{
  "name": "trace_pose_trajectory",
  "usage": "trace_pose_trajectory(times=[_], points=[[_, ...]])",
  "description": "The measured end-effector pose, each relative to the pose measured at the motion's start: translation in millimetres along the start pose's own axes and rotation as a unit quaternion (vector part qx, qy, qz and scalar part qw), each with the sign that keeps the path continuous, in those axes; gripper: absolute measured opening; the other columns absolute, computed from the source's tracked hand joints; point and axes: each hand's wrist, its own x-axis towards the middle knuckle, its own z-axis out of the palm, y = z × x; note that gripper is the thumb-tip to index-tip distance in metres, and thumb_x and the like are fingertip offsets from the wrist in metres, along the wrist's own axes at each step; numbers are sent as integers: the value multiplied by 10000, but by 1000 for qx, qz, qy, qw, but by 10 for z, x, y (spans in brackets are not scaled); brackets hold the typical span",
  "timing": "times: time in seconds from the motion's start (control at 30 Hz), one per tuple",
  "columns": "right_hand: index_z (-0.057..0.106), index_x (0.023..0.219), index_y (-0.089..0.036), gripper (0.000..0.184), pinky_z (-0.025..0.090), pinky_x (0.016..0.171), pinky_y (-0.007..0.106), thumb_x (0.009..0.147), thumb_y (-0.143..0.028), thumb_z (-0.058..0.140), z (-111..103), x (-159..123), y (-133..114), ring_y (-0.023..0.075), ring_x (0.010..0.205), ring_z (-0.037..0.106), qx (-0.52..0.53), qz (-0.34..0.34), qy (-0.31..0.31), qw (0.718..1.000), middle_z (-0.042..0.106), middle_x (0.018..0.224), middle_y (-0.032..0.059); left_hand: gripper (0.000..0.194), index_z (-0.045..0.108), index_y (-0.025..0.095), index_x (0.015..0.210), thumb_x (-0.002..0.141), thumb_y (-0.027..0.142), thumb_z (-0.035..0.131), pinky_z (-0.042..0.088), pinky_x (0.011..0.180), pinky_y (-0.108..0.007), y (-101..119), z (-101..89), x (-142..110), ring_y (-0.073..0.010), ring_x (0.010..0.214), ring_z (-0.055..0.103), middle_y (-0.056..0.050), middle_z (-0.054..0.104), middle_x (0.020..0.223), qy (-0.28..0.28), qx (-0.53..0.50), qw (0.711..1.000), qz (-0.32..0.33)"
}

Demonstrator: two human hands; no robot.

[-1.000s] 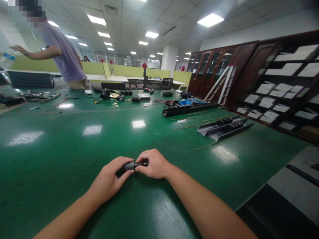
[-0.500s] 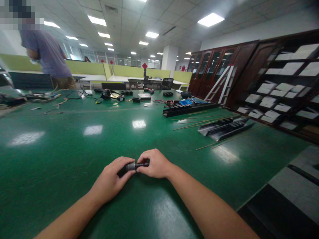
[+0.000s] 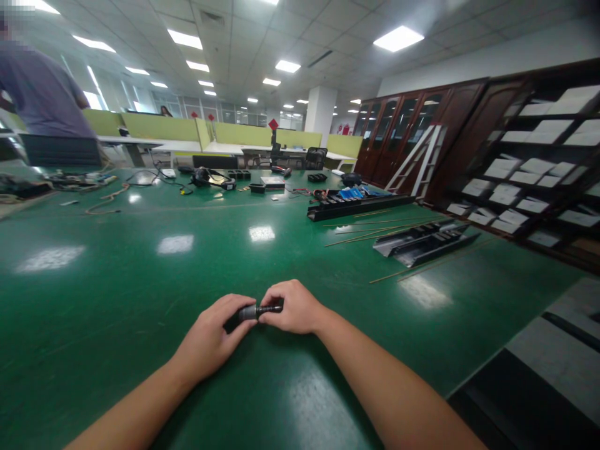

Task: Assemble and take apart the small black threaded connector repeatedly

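Note:
Between the thumb and fingers of my left hand [image 3: 209, 337] is a small grey cylinder [image 3: 247, 312], lying sideways with its left end hidden. A thin dark ridged shaft [image 3: 270, 309] runs from its right end. My right hand [image 3: 299, 309] has thumb and fingertips closed around that shaft, and the palm side hides part of it. Both hands are low over the green tabletop [image 3: 154, 312], nearly touching each other. The exact kind of the cylinder-and-shaft piece cannot be made out.
Black metal channels [image 3: 422, 244] and thin rods [image 3: 360, 236] lie at the right. A longer black channel [image 3: 365, 205] with blue items is behind them. Cables [image 3: 110, 199], a headset-like device [image 3: 213, 178] and small black trays [image 3: 239, 174] line the far edge. A person [image 3: 47, 94] is at far left.
The person in the purple shirt has moved left, partly out of view, and the outstretched arm is lowered. My hands keep the same hold on the piece, with only a slight shift right.

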Motion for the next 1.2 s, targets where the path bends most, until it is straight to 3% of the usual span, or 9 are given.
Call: trace_pose_trajectory(times=[1.2], points=[[739, 836, -185, 134, 429, 630, 221, 738, -274, 753, -58, -8, 57, 134, 675, 628, 4, 26, -4, 1000, 714, 764, 9, 267, 613, 233, 1150, 906, 338, 591, 524, 926, -363, 11, -6, 8, -210, 1020, 632, -61, 666, 1101, 23, 13, 1000, -10]])
